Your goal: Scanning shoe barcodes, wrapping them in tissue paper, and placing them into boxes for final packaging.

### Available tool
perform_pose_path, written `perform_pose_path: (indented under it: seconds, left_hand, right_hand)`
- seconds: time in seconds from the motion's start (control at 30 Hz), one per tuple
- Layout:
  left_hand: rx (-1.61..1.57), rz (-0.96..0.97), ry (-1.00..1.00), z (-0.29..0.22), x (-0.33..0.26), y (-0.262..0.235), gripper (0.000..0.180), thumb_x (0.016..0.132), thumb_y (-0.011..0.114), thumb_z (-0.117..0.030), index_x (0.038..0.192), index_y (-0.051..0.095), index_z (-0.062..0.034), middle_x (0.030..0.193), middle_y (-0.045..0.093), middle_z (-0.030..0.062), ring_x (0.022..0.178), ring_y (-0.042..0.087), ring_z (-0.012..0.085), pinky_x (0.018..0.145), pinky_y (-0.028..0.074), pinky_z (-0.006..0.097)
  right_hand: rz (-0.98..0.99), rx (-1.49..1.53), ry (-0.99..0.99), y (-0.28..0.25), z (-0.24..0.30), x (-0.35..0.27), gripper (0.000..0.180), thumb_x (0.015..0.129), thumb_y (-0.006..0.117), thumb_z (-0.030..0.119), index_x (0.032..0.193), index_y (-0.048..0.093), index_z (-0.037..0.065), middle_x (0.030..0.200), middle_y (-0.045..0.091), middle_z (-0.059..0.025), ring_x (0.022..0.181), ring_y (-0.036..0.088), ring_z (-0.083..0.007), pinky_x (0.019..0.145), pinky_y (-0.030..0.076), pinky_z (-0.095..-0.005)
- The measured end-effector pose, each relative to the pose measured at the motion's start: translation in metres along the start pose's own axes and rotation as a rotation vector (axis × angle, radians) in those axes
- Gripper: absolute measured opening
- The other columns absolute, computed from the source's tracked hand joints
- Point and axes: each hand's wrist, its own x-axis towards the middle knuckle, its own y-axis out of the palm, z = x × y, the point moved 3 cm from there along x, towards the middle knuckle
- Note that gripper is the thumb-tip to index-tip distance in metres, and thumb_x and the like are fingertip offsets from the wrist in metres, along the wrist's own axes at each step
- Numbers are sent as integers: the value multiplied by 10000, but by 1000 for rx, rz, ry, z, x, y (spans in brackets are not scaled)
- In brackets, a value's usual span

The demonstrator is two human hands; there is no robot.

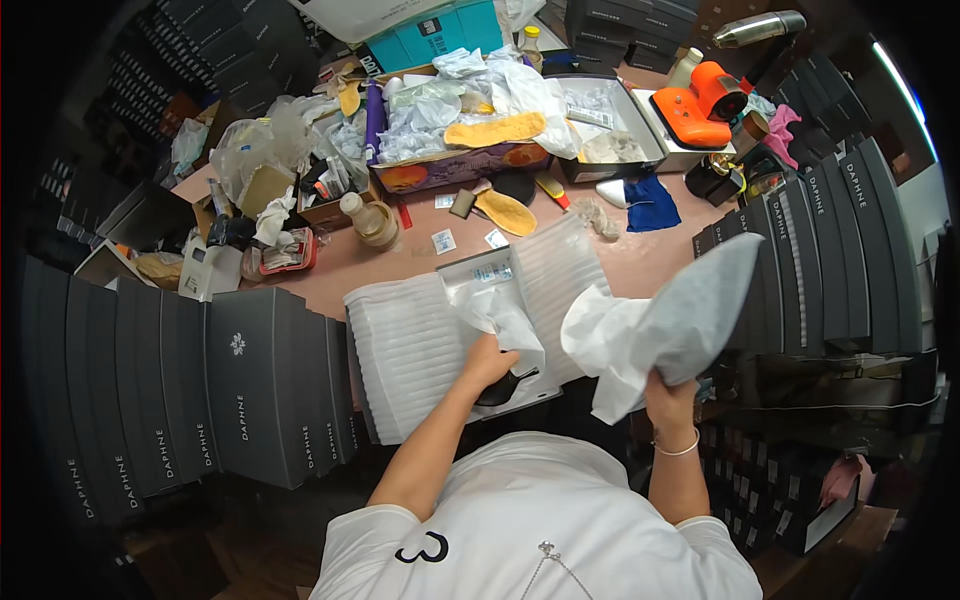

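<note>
A shoe box [465, 272] lies open in front of me, its padded white wrap [395, 350] folded out on both sides. Inside it are crumpled white tissue paper [505, 318] and a black shoe [497, 392], partly covered. My left hand [487, 362] reaches into the box and is closed on the black shoe, against the tissue; some of its fingers are hidden. To the right of the box, my right hand [670, 398] grips a pale translucent sheet [700, 305], raised off the table. More crumpled white paper [605, 340] hangs beside that sheet.
Dark grey shoe boxes stand in rows at left [255, 390] and right [850, 250]. Across the back are a carton [450, 172] of crumpled wrapping, an orange device [690, 108] and a glass bottle [370, 222]. Insoles [508, 212] and a blue cloth [652, 204] lie nearer.
</note>
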Motion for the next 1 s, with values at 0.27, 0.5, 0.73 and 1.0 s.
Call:
perform_pose_path:
  seconds: [0.27, 0.5, 0.73, 1.0]
  left_hand:
    - [-736, -472, 324, -68, -93, -183, 323, 789, 705, -79, 1068, 597, 42, 980, 653, 62, 838, 614, 120, 734, 487, 261]
    - [-444, -558, 129, -48, -91, -155, 475, 803, 721, -118, 1206, 519, 30, 1116, 600, 88, 1021, 554, 171, 905, 416, 298]
    - [-1215, -290, -240, -4, -85, -62, 226, 904, 605, -164, 1053, 548, -4, 960, 600, 47, 866, 567, 112, 768, 452, 258]
    - [369, -728, 227, -12, -121, -145, 671, 760, 636, -28, 1384, 394, -83, 1339, 423, 214, 1237, 424, 342, 1027, 358, 414]
  right_hand:
    - [438, -102, -18, 121, -31, 25, 264, 848, 625, 126, 1043, 605, -51, 987, 654, -166, 895, 609, -222, 815, 469, -348]
    - [812, -982, 160, 159, -198, 2, 766, 684, 766, 358, 1264, 440, -21, 1288, 476, -272, 1077, 542, -428, 819, 474, -476]
    - [723, -903, -523, 175, -57, -23, 914, 587, 823, 140, 1392, 393, 143, 1368, 382, -234, 1214, 408, -406, 972, 400, -467]
    - [772, -710, -251, 139, -115, 6, 609, 721, 732, 242, 1262, 501, 83, 1221, 493, -221, 1077, 514, -377, 887, 474, -429]
